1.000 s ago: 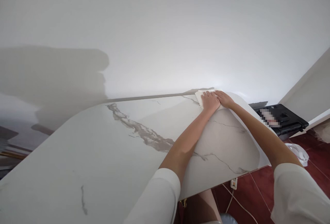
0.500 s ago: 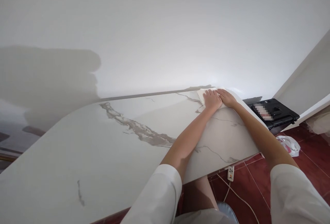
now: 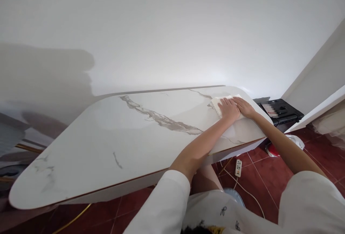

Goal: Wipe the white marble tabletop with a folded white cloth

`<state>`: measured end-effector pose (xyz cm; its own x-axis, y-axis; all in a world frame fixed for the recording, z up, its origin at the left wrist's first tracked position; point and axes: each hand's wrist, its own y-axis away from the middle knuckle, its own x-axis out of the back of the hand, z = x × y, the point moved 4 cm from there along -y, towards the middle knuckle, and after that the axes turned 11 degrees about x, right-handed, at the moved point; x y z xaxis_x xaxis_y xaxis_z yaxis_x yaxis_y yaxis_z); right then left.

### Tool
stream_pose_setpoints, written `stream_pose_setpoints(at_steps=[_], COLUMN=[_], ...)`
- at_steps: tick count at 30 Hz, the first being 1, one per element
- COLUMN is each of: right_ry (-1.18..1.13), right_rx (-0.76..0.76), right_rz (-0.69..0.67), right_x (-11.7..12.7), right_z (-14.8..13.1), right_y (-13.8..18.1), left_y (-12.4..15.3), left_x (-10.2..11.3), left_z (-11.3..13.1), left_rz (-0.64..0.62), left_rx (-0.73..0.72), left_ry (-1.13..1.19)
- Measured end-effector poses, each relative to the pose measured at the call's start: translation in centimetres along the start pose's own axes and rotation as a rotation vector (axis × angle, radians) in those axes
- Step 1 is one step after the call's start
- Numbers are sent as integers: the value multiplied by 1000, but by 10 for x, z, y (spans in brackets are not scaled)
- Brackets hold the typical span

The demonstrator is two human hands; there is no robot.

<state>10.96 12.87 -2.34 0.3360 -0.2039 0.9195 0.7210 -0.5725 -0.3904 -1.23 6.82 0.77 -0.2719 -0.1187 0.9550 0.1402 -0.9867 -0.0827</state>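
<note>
A white cloth [image 3: 221, 102] lies flat on the far right part of a white marble-patterned table [image 3: 113, 140]. My left hand [image 3: 229, 110] presses on it with fingers stretched flat. Right beside it, my right hand [image 3: 244, 106] lies flat on the same cloth, fingers together and extended. Both forearms reach across the table's right end, with white sleeves at the bottom of the view.
A white wall runs behind the table. A black device [image 3: 280, 110] sits to the right by the wall. On the red tiled floor lie a white power strip [image 3: 238, 168] with its cord and a red-and-white object [image 3: 272, 150]. A white panel [image 3: 318, 108] leans at the right.
Both hands have slid the cloth back from the table's far edge toward me and slightly right. The view has pulled back, so more of the table's near edge and the floor shows.
</note>
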Motion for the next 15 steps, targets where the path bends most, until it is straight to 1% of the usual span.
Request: stream_pose_setpoints(at_steps=[2, 7, 11, 15], right_ry=[8, 29, 30, 11], right_rx=[30, -1, 15, 23], right_rz=[6, 6, 14, 21], right_x=[4, 14, 22, 31], right_z=[-9, -32, -51, -67], right_y=[14, 45, 61, 75], left_y=[15, 50, 75, 96], left_x=[1, 5, 9, 10], left_z=[2, 4, 6, 11], left_rz=[-11, -5, 6, -11], left_rx=[-12, -73, -73, -67], left_ry=[1, 8, -8, -36])
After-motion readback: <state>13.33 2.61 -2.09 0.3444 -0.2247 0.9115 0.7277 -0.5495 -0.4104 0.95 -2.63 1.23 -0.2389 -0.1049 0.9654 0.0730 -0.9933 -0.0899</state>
